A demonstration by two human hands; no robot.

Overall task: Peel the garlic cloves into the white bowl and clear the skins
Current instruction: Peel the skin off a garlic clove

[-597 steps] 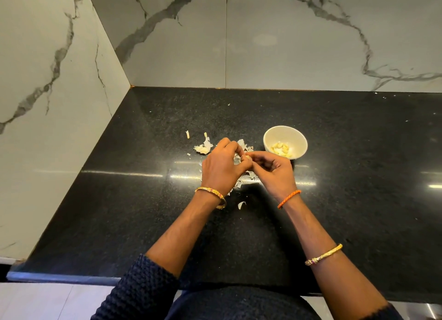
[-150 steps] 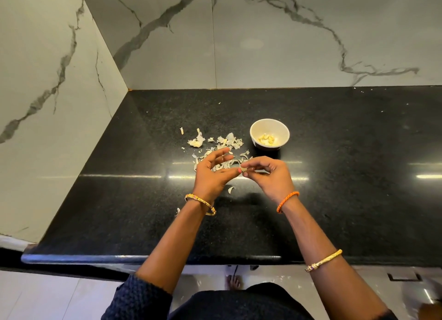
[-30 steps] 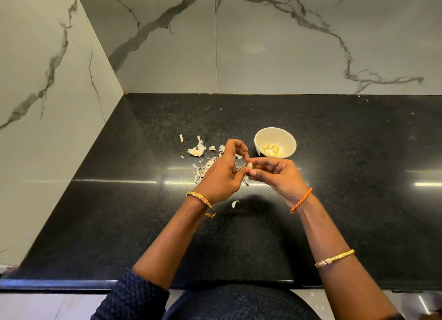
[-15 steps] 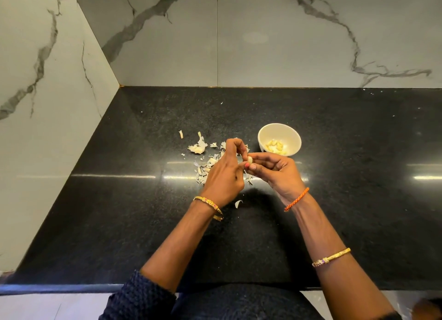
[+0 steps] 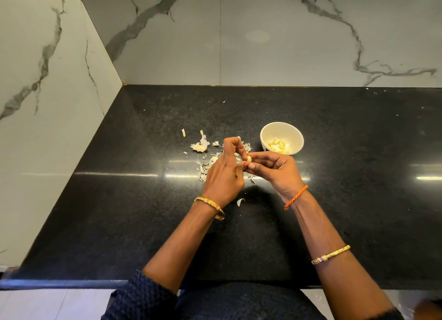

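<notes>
While pinched, clove (image 5: pixel 249 159) between fingers (image 5: pixel 254 167) (both hands)

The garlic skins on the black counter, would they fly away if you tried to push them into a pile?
Probably, yes. The garlic skins look thin and curled like paper flakes, so they are likely very light and floppy. They already lie scattered on the counter, so a quick sweep might send some skittering. A slow, flat hand should gather them better.

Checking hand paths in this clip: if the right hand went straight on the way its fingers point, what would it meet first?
The right hand, pinching a garlic clove, points leftward, so it would meet the left hand at once; their fingertips already look to touch around the clove.
</notes>
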